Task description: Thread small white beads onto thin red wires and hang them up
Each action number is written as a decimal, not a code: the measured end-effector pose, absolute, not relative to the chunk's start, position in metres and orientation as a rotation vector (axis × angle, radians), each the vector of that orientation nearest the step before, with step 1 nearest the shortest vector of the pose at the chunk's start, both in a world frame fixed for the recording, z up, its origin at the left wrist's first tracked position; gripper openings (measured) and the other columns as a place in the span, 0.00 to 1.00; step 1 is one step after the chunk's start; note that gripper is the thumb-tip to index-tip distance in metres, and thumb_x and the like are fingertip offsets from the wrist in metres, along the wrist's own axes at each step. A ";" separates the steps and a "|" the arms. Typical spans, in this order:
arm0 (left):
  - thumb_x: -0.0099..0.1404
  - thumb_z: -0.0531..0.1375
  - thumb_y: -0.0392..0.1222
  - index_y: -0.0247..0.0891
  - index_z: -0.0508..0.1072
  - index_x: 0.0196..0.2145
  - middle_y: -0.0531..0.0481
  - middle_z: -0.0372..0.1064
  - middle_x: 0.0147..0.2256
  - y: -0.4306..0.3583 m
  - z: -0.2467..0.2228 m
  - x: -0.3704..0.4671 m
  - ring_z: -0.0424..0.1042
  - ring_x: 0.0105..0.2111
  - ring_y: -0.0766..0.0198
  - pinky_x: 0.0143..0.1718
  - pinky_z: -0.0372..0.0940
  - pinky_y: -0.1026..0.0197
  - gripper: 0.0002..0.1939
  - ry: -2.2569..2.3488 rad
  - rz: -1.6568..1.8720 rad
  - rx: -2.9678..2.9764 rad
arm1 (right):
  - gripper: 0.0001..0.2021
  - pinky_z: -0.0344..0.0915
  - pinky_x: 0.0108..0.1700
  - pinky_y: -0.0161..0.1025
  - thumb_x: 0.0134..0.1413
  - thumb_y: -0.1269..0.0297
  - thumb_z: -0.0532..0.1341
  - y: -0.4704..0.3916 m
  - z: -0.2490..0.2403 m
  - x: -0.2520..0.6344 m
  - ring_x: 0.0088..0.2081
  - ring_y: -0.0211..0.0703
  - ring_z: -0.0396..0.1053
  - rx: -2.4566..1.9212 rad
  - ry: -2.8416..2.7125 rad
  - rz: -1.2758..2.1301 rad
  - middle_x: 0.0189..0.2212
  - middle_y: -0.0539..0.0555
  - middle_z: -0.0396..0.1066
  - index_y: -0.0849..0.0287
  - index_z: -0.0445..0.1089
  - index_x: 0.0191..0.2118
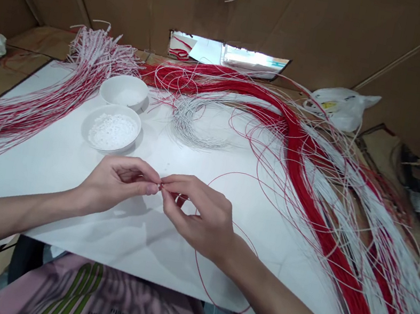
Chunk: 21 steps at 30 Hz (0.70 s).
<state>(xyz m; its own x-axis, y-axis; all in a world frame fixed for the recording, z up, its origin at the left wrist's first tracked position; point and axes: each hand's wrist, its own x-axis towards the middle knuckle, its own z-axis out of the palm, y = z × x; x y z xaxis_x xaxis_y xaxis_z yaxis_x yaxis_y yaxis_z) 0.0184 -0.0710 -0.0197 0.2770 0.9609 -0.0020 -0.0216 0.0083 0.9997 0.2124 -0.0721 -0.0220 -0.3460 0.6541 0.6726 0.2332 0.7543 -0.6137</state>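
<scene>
Over the middle of the white table (130, 240), my left hand (118, 184) and my right hand (200, 212) meet at their fingertips. The left thumb and index finger pinch a tiny white piece, mostly covered by the fingers. My right fingertips close on the end of a thin red cord (197, 265), which loops below and right of that hand. Beyond my left hand sits a bowl of small white pieces (114, 130), with a second white bowl (124, 91) just behind it.
A thick bundle of red cords (297, 167) and white cords (341, 240) curves down the right side. Red-and-white strands (55, 86) spread at the left. A plastic bag (340, 107) lies at the back right, before the cardboard wall (337, 33).
</scene>
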 end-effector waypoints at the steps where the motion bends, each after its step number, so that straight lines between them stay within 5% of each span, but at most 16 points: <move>1: 0.55 0.69 0.34 0.40 0.80 0.31 0.53 0.78 0.29 -0.071 -0.020 0.019 0.76 0.30 0.69 0.34 0.72 0.71 0.05 0.986 1.012 1.313 | 0.06 0.72 0.30 0.32 0.57 0.78 0.59 -0.072 -0.022 0.212 0.30 0.34 0.73 -0.679 -1.922 0.510 0.34 0.54 0.77 0.59 0.70 0.35; 21: 0.57 0.67 0.34 0.39 0.78 0.31 0.52 0.76 0.31 -0.074 -0.022 0.020 0.75 0.32 0.69 0.35 0.71 0.70 0.03 0.998 1.060 1.444 | 0.07 0.74 0.34 0.31 0.58 0.78 0.58 -0.072 -0.026 0.212 0.33 0.34 0.74 -0.670 -1.974 0.440 0.35 0.54 0.77 0.60 0.70 0.36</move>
